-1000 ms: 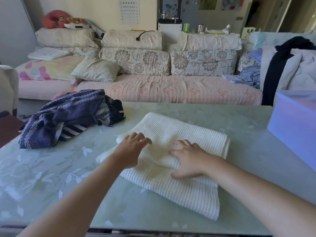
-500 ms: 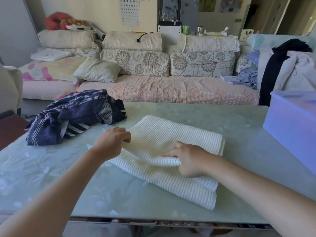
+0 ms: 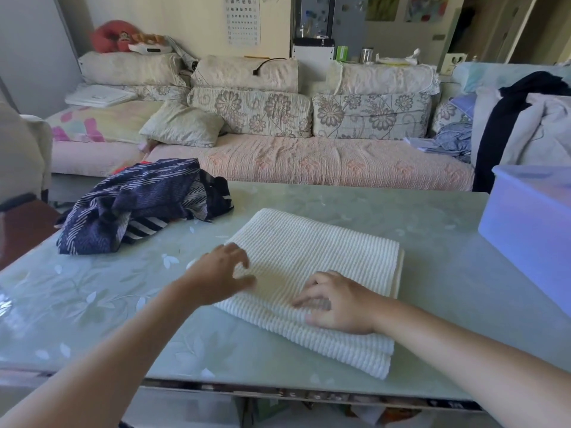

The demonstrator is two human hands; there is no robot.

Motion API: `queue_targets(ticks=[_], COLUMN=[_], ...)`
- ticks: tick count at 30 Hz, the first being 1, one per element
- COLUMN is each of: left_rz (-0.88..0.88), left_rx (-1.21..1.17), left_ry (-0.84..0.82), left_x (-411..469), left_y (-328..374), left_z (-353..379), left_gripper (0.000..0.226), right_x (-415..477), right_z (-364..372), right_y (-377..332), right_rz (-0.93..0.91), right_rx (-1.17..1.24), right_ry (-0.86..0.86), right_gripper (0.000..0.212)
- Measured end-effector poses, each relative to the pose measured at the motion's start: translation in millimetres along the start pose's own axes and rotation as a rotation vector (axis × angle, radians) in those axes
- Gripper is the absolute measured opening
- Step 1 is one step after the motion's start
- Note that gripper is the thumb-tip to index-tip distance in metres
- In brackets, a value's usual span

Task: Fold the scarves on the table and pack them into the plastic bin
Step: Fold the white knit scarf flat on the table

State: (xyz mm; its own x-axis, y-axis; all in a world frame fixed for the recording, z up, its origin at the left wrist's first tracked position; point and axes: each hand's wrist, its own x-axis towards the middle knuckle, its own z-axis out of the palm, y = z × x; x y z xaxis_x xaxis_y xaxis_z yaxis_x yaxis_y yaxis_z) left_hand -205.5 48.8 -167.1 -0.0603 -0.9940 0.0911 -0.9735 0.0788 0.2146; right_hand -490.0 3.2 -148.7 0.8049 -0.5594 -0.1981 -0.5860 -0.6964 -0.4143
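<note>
Right hand [image 3: 338,304] presses white scarf [image 3: 324,248] (left hand [image 3: 221,274] perhaps touching).

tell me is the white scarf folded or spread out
Folded: the white scarf lies in stacked layers, doubled edges showing along its right side.

The table [image 3: 432,230] has a pale green, glossy top printed with white leaves, and its near edge runs across the bottom of the view. 3 things lie on it. A white scarf [image 3: 324,251] of ribbed knit sits near the middle, folded into a flat rectangle of several layers, one corner towards the near edge. A heap of dark scarves [image 3: 136,205] is bunched loosely at the far left corner, navy with white stripes. At the right edge stands a plastic bin [image 3: 531,223] – bluish, translucent, well apart from both.
</note>
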Motion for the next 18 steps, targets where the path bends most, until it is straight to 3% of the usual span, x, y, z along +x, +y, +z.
queue_targets(ticks=[2,3,5,7,10,13,16,18], left_rz=[0.112,0.15,0.188,0.244,0.359,0.315,0.143,-0.023], left_rx=[0.009,0.102,0.201,0.183,0.084,0.167,0.319,0.405], left_ry=[-0.254,-0.343,-0.317,-0.216,-0.037,0.09,0.1,-0.033], left_x=[-8,-11,-12,-9,-1,10,13,12], left_y=[12,16,16,13,4,-18,-36,-34], left_z=[14,24,35,37,40,41,28,19], left_gripper=[0.082,0.094,0.089,0.073,0.068,0.064,0.073,0.074], right_x=[-1,-1,-1,1,9,14,19,21], right_z=[13,20,28,27,27,26,11,-1], right_y=[-1,-2,1,5,10,6,-2,-1], right_rz=[0.014,0.017,0.017,0.024,0.044,0.025,-0.04,-0.021], right_rx=[-0.199,-0.287,-0.384,-0.389,-0.402,-0.36,0.028,0.296], right_ry=[-0.106,-0.163,-0.187,-0.136,-0.086,-0.139,-0.185,-0.077], right_gripper=[0.086,0.098,0.105,0.104,0.101,0.095,0.067,0.052])
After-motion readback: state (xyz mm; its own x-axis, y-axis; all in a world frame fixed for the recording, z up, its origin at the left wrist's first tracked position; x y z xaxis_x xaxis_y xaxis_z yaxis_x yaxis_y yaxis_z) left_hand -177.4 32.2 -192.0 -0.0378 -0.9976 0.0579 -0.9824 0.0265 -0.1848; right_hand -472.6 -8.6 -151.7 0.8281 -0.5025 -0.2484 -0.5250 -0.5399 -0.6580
